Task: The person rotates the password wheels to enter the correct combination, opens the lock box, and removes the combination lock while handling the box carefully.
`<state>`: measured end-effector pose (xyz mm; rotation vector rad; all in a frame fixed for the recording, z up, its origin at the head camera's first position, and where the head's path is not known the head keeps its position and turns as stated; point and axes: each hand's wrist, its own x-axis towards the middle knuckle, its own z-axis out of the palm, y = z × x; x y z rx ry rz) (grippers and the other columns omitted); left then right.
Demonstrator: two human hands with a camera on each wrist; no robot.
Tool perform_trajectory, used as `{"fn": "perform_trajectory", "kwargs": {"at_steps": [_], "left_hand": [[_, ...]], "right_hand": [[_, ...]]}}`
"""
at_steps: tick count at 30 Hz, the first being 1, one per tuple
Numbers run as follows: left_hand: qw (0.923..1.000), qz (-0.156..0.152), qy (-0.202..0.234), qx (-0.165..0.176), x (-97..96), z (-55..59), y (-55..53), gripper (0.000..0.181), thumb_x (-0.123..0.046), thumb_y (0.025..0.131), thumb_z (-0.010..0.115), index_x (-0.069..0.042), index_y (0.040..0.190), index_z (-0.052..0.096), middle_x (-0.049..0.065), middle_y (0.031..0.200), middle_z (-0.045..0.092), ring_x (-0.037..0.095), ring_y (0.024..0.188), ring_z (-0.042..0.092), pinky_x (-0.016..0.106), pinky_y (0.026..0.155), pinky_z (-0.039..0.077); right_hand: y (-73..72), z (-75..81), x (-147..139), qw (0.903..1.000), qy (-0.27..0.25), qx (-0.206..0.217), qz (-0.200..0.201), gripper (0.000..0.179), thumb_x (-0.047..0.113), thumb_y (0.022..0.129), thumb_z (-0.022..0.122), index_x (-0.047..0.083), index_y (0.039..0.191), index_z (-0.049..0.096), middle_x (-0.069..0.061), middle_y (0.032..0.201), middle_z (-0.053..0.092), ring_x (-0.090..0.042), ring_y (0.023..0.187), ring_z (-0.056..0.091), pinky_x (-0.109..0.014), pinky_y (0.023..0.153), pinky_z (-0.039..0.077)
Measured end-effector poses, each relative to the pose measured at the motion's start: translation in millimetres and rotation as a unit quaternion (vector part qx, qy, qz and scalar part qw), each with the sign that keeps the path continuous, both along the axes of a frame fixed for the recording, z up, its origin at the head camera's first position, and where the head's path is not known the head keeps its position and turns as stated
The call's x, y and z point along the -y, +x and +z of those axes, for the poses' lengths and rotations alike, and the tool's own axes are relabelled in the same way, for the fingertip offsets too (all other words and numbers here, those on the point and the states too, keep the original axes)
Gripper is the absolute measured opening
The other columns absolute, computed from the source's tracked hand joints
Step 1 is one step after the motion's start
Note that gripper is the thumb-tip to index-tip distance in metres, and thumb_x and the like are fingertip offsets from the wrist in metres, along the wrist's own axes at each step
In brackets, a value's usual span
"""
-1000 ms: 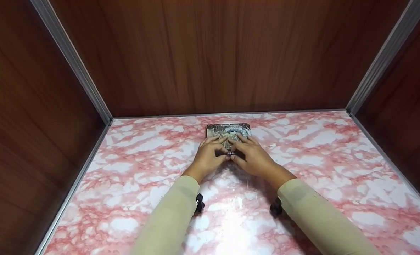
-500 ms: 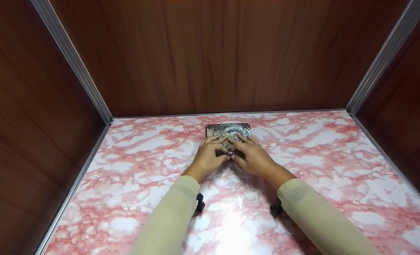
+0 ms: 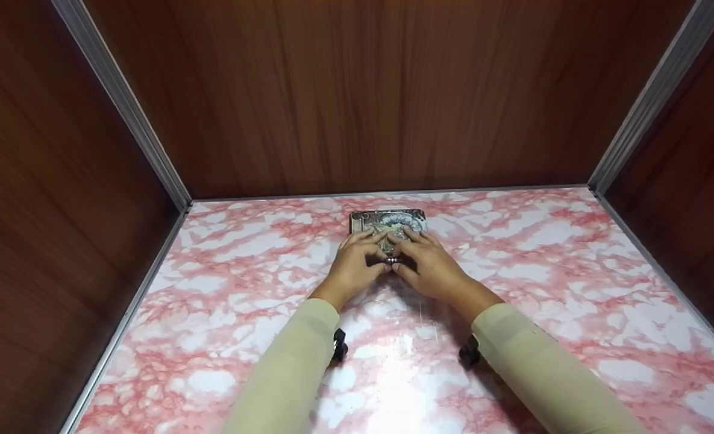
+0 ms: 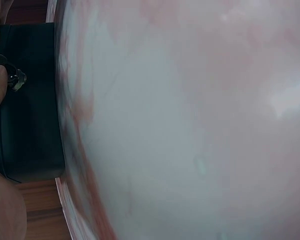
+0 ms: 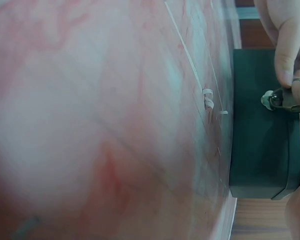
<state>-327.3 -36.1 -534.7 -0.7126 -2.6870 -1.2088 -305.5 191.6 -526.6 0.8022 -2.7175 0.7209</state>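
Note:
A small box [image 3: 388,217] with a patterned lid stands far back on the table; its front wall [image 4: 30,135] looks plain dark green in both wrist views. A metal clasp [image 5: 276,99] sits on that front wall. My left hand [image 3: 350,265] and right hand [image 3: 432,265] meet at the box front, some fingertips resting on the lid. Thumbs and forefingers of both hands pinch the clasp from either side. It shows as a tiny shiny purplish spot between the thumbs in the head view, and its loop is partly hidden by fingers in the wrist views.
The tabletop [image 3: 242,289] has a red and white marbled surface. Brown wood-grain panels [image 3: 357,102] with grey metal edges enclose it at the back and sides. Black wrist devices [image 3: 469,352] hang beneath both sleeves. A bright glare lies on the table's front middle.

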Motion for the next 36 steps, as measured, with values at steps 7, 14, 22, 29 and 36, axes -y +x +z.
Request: {"fn": "perform_trajectory", "kwargs": {"at_steps": [7, 14, 22, 29, 36], "left_hand": [[1.0000, 0.002, -0.002, 0.004, -0.3, -1.0, -0.9, 0.008, -0.017, 0.094, 0.090, -0.018, 0.101, 0.085, -0.009, 0.170, 0.059, 0.025, 0.169, 0.044, 0.054, 0.145, 0.023], [1.0000, 0.001, -0.006, 0.001, 0.0, -1.8, -1.2, 0.008, -0.019, 0.095, 0.090, -0.018, 0.101, 0.086, -0.010, 0.171, 0.059, 0.024, 0.169, 0.043, 0.053, 0.145, 0.023], [0.9999, -0.002, -0.004, -0.012, -0.3, -2.1, -1.7, 0.007, -0.016, 0.094, 0.090, -0.017, 0.100, 0.087, -0.007, 0.170, 0.061, 0.025, 0.168, 0.045, 0.054, 0.145, 0.024], [1.0000, -0.001, -0.006, -0.007, 0.4, -1.8, -1.3, 0.008, -0.016, 0.094, 0.089, -0.018, 0.102, 0.086, -0.009, 0.170, 0.060, 0.025, 0.169, 0.044, 0.055, 0.145, 0.023], [1.0000, 0.000, -0.005, -0.004, 0.3, -2.2, -1.6, 0.008, -0.018, 0.095, 0.089, -0.018, 0.102, 0.086, -0.009, 0.171, 0.059, 0.025, 0.169, 0.043, 0.055, 0.146, 0.021]], "right_hand": [[-0.4, 0.1, 0.4, 1.0000, -0.001, 0.004, -0.002, 0.060, 0.026, 0.107, 0.078, 0.016, 0.163, 0.061, -0.007, 0.159, 0.071, -0.043, 0.169, 0.043, -0.070, 0.143, 0.021], [-0.7, -0.1, -0.4, 1.0000, -0.004, -0.002, 0.001, 0.060, 0.024, 0.107, 0.078, 0.014, 0.164, 0.060, -0.007, 0.151, 0.077, -0.044, 0.168, 0.044, -0.071, 0.142, 0.022], [0.1, 0.5, -0.9, 1.0000, -0.005, 0.001, 0.006, 0.067, 0.024, 0.107, 0.076, 0.012, 0.170, 0.053, -0.006, 0.132, 0.085, -0.043, 0.168, 0.043, -0.071, 0.142, 0.023], [-0.2, 1.0, 0.2, 1.0000, 0.001, 0.003, 0.003, 0.061, 0.027, 0.107, 0.077, 0.013, 0.164, 0.060, -0.006, 0.149, 0.078, -0.042, 0.169, 0.042, -0.070, 0.143, 0.022], [-0.1, 0.9, -0.3, 1.0000, 0.000, -0.004, 0.009, 0.033, 0.024, 0.107, 0.078, 0.014, 0.138, 0.073, -0.003, 0.174, 0.057, -0.044, 0.169, 0.042, -0.071, 0.142, 0.022]]}}
